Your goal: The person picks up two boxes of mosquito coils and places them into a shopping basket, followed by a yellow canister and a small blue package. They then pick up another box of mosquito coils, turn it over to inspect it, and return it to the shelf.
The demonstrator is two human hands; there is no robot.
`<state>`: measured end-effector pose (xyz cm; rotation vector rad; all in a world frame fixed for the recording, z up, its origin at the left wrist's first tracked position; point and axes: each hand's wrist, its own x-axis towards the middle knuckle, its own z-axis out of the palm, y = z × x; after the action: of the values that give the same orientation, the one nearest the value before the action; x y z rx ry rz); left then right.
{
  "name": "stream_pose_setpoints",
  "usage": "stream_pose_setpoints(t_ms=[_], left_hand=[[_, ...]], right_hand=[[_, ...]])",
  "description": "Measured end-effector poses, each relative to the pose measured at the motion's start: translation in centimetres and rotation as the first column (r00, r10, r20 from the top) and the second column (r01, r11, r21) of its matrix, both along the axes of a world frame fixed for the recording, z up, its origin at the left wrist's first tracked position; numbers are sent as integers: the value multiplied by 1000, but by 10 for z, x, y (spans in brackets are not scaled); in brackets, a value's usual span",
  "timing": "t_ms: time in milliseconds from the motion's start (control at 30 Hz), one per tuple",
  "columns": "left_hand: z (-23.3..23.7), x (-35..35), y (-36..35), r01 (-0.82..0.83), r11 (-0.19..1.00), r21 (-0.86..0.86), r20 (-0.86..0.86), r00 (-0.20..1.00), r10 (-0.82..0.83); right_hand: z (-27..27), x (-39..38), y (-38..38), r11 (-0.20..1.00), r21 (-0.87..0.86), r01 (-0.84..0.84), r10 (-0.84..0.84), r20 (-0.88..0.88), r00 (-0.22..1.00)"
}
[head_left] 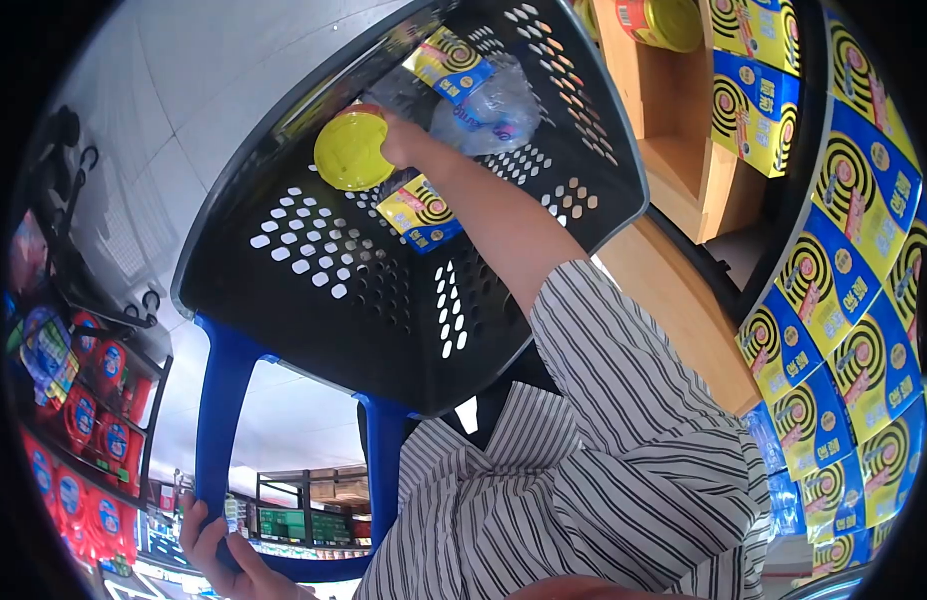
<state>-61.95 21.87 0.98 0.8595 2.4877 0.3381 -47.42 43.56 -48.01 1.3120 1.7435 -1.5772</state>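
Observation:
My right hand (399, 137) reaches down inside a black plastic shopping basket (314, 335). Its fingers are around a tub with a yellow lid (352, 152), with a bit of red side showing. Close to that hand lie a yellow-and-blue box with a black spiral print (421, 212), a second such box (450, 65) and a clear plastic bag (489, 115) with blue lettering. My left hand (224, 555) is closed around the blue handle (216, 440) of the basket, at the lower left.
Stacks of spiral-printed boxes (849, 290) stand along the right. A wooden shelf (674, 165) holds more boxes and another yellow-lidded tub (674, 24). Red packages (84, 430) hang or stand on a rack at the left. Grey floor tiles (164, 90) show at the upper left.

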Motion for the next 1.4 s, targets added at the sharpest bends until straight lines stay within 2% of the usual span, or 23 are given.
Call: stream_pose_setpoints(t_ms=[167, 267, 367, 400, 467, 500, 567, 600, 633, 700, 733, 767, 800, 833, 867, 933, 1067, 1133, 1200, 1267, 1333, 1367, 1400], left_hand=[[-2, -6, -10, 8, 1000, 29, 22, 1000, -9], [-2, -4, -8, 11, 1000, 29, 11, 1000, -11], [-2, 0, -2, -18, 1000, 9, 13, 1000, 18], [-3, 1, -3, -13, 1000, 17, 13, 1000, 12], [-3, 3, -3, -27, 999, 19, 0, 1000, 27], [-3, 3, -4, -43, 999, 24, 7, 999, 43], [-3, 3, -5, -33, 999, 31, 0, 999, 33], [-4, 3, -7, -29, 999, 32, -3, 1000, 29], [-4, 3, -8, -30, 999, 31, -8, 1000, 30], [-5, 1, -11, -27, 1000, 13, -23, 999, 27], [-6, 0, -12, -25, 1000, 8, -23, 999, 25], [-5, -1, -12, -32, 999, -13, -25, 999, 31], [-5, -2, -12, -39, 999, -33, -29, 999, 38], [-5, -2, -11, -35, 999, -35, -29, 999, 34], [-5, -2, -10, -42, 998, -37, -35, 999, 41], [-4, 0, -6, -48, 998, -39, -43, 998, 46], [-2, 0, -2, -51, 996, -77, -63, 997, 47], [-2, -3, -4, -46, 994, -100, -68, 997, 39], [-1, -6, -4, 16, 993, -118, -71, 997, -25], [0, 0, 5, -42, 990, -132, -69, 997, 33], [1, 3, 5, -108, 985, -134, -97, 991, 95], [1, -3, -5, -48, 991, -128, -118, 993, 33], [1, -8, -9, -119, 988, -95, -51, 992, 114]], right_hand=[[34, 17, -5, 997, 40, 60, -56, -78, 995], [74, 35, -7, 986, 158, 60, -52, -50, 997], [108, 58, -9, 980, 138, 147, -109, -254, 961], [116, 67, -7, 977, 146, 153, -112, -255, 960], [129, 81, -3, 995, 100, 0, 24, -241, 970], [145, 86, 2, 994, 106, 3, 23, -244, 969], [185, 97, 21, 991, -101, 90, -110, -215, 970], [191, 110, 27, 963, -199, 181, -236, -302, 924], [196, 125, 34, 918, -303, 255, -360, -373, 855], [232, 146, 60, 840, -302, 451, -537, -337, 774], [233, 164, 72, 754, -361, 548, -656, -423, 624], [245, 173, 85, 689, -229, 688, -709, -410, 574], [243, 191, 96, 615, -174, 769, -753, -418, 508], [247, 199, 102, 493, -104, 864, -818, -394, 419], [243, 210, 105, 489, -105, 866, -820, -393, 415], [229, 229, 109, 392, 7, 920, -876, -302, 375], [197, 251, 121, 389, 143, 910, -872, -263, 414], [169, 260, 137, 277, 92, 956, -910, -294, 292], [139, 264, 157, 313, 133, 940, -890, -305, 339], [112, 263, 178, 374, 450, 811, -823, -243, 514], [76, 273, 195, 415, 799, 434, -682, -43, 730], [64, 277, 205, 420, 768, 484, -739, -20, 673], [52, 280, 211, 399, 792, 462, -745, -14, 666]])
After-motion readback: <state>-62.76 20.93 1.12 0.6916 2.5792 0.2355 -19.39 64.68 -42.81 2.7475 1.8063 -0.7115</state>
